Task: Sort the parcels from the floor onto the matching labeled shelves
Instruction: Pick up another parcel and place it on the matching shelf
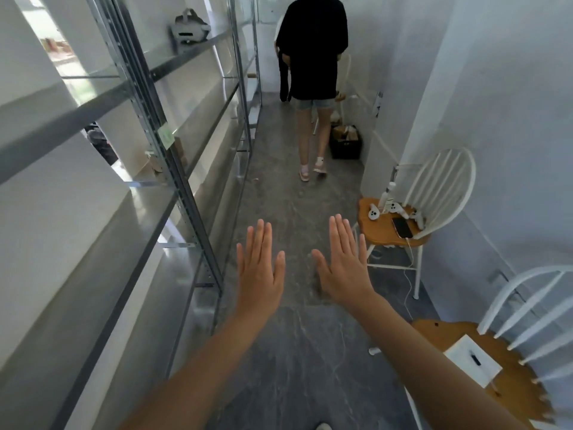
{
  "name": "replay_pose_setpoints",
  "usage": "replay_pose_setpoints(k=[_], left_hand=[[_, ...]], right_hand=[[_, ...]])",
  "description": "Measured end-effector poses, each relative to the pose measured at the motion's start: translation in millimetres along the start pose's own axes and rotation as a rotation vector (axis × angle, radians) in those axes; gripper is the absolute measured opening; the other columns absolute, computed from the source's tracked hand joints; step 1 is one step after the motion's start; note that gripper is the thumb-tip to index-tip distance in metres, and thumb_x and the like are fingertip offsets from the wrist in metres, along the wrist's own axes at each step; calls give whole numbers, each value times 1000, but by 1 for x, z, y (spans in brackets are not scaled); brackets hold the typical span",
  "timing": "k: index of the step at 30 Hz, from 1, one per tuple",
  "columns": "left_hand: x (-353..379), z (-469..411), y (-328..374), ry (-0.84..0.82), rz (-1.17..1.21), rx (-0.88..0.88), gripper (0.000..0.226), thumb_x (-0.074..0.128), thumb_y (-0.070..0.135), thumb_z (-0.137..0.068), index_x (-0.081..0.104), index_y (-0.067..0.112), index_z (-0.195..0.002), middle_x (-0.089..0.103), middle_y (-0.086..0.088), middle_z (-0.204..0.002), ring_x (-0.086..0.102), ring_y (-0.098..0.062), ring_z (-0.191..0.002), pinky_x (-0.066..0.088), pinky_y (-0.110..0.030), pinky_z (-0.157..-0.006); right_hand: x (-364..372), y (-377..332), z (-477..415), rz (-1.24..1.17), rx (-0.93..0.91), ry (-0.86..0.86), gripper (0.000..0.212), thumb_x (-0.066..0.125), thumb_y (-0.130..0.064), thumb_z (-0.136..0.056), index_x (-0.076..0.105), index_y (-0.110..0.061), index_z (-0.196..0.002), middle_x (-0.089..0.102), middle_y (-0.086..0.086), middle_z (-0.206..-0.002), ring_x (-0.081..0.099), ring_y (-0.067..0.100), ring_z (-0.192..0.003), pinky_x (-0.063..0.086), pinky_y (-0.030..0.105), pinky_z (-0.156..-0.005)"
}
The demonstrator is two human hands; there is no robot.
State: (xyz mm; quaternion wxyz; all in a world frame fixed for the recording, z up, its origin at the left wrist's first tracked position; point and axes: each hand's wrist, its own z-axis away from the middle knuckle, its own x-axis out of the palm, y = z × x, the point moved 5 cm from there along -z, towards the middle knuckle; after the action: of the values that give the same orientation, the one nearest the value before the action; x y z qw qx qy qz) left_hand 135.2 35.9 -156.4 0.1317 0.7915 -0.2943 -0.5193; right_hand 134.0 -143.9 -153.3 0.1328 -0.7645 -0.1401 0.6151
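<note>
My left hand (259, 268) and my right hand (342, 263) are stretched out flat in front of me, palms down, fingers apart, holding nothing. They hover over the grey floor (297, 352) of a narrow aisle. A long metal shelf rack (173, 169) runs along the left. A green label (166, 136) sticks to one upright. Brown parcels (161, 161) lie on a lower shelf behind it. Far down the aisle on the right, a black crate (345, 144) stands on the floor with parcels in it.
A person in a black top (311, 48) walks away down the aisle. Two white chairs with wooden seats stand on the right: the nearer chair (483, 346) holds a white box, the farther chair (393, 225) holds controllers and a phone. A headset (187, 31) rests on an upper shelf.
</note>
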Motion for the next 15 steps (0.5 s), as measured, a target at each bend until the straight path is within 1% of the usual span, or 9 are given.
replay_pose_setpoints(k=[2,5,9,13,15], left_hand=[[17,-21,-3,-17,-19,-11,64,18,44,-104,8,17,-162,0,3,-171,-9,-12,-157,-9,-39,-127],[46,-53,-2,-53,-35,-26,66,15,46,-103,8,17,-162,-2,4,-170,-10,-12,-156,-7,-41,-127],[83,-95,9,-64,-45,-43,67,15,47,-102,11,16,-162,3,2,-170,-6,-14,-157,-10,-37,-126],[121,-132,13,-70,-53,-27,67,16,46,-102,12,16,-161,4,1,-170,-3,-15,-157,-9,-37,-126],[139,-144,12,-90,-44,-45,68,15,47,-101,12,15,-161,4,1,-170,-3,-16,-157,-9,-38,-125]], right_hand=[[3,19,-29,-1,12,-3,74,17,-54,-104,-13,-18,-161,-18,-3,-169,-27,8,-149,-15,44,-125],[6,48,-68,2,32,-17,77,13,-57,-100,-10,-17,-161,-14,-1,-170,-27,8,-147,-16,43,-124],[9,88,-110,-14,51,-42,73,19,-54,-105,-10,-17,-161,-15,-1,-170,-26,8,-148,-16,44,-123],[15,125,-146,-16,43,-31,72,21,-54,-106,-7,-17,-162,-13,-1,-171,-23,8,-151,-14,46,-126],[19,141,-159,-23,68,-42,73,21,-54,-106,-7,-17,-162,-13,-1,-171,-23,8,-150,-15,45,-125]])
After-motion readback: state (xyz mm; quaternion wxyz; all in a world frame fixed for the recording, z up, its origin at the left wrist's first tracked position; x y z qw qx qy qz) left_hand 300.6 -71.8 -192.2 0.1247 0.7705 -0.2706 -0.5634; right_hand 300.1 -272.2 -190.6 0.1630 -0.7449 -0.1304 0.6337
